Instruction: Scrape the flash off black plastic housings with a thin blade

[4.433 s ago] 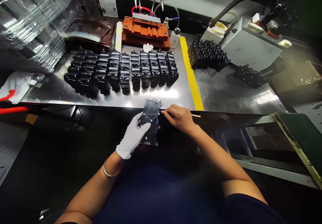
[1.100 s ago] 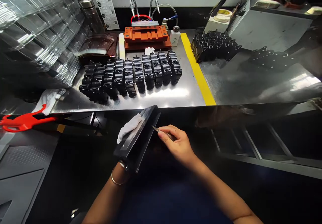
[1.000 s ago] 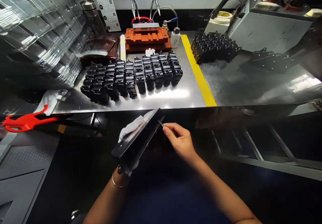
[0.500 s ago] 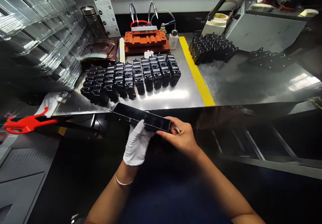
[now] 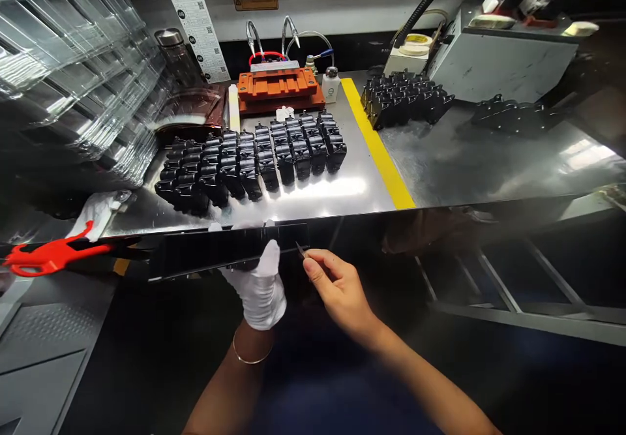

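My left hand, in a white glove, grips a long black plastic housing just below the bench's front edge, thumb on the near side. The housing's left end reaches well out past the glove. Bare, my right hand pinches a small pointed blade between thumb and fingertips. The blade's tip points up and left, close to the housing's right end; whether it touches cannot be made out. Behind them on the bench stand several similar black plastic parts in a row.
An orange fixture sits at the back beside a white bottle. Yellow tape crosses the metal bench, with more black parts to its right. Stacked clear trays rise at left, near a red air gun.
The housing has swung round and shifted left, its left end now lower. My right hand has come off its end and now shows the blade pointed toward it.
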Demonstrator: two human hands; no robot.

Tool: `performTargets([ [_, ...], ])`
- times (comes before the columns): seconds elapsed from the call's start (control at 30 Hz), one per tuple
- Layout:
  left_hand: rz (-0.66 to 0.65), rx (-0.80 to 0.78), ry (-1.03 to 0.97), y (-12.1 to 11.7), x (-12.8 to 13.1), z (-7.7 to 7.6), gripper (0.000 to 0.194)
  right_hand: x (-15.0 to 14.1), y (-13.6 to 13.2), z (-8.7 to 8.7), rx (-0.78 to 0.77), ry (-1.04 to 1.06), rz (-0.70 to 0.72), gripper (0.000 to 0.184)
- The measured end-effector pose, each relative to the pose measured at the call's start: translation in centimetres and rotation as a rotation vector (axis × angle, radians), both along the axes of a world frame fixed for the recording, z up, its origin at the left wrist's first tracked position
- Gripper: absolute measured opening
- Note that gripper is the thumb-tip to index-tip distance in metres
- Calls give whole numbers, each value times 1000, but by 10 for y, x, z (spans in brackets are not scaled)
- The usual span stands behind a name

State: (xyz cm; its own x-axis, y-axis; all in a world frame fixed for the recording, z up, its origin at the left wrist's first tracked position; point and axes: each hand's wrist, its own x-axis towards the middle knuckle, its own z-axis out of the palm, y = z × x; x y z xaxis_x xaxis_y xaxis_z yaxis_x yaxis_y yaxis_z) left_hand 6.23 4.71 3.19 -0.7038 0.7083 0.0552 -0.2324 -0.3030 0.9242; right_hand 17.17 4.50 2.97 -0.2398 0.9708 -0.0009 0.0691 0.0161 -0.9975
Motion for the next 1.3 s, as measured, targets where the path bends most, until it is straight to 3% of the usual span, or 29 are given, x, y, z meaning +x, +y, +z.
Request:
performTargets([
  [0.13,44,112,105,-5,-2,6,73,-2,4,-15,-61,6,-54,30],
  [0.2,26,133,50,-9,-8,17,67,2,6,-33,-115,3,-116,35],
  [0.27,13,165,-85,-13,-17,31,45,9,6,-51,-180,1,-212,42],
  [0.33,52,243,-100,-14,-26,41,48,16,5,-62,-181,-2,-236,43],
  [0.4,27,198,-157,-12,-32,42,47,23,4,-58,-123,-26,-174,38],
  [0.6,-48,35,-267,-8,-24,21,42,26,11,-12,430,-164,42,17],
  [0.7,-88,39,-272,-13,-20,19,39,26,16,-5,536,-205,112,16],
  [0.9,-106,25,-266,-19,-25,19,41,29,15,-5,575,-192,79,15],
  [1.0,-106,38,-271,-19,-24,17,48,28,12,-4,578,-181,134,15],
  [1.17,-153,41,-293,-24,-22,15,48,28,20,-14,564,-204,143,16],
  [1.3,-354,-26,-445,-32,-22,16,38,36,37,-22,478,-283,-28,19],
])
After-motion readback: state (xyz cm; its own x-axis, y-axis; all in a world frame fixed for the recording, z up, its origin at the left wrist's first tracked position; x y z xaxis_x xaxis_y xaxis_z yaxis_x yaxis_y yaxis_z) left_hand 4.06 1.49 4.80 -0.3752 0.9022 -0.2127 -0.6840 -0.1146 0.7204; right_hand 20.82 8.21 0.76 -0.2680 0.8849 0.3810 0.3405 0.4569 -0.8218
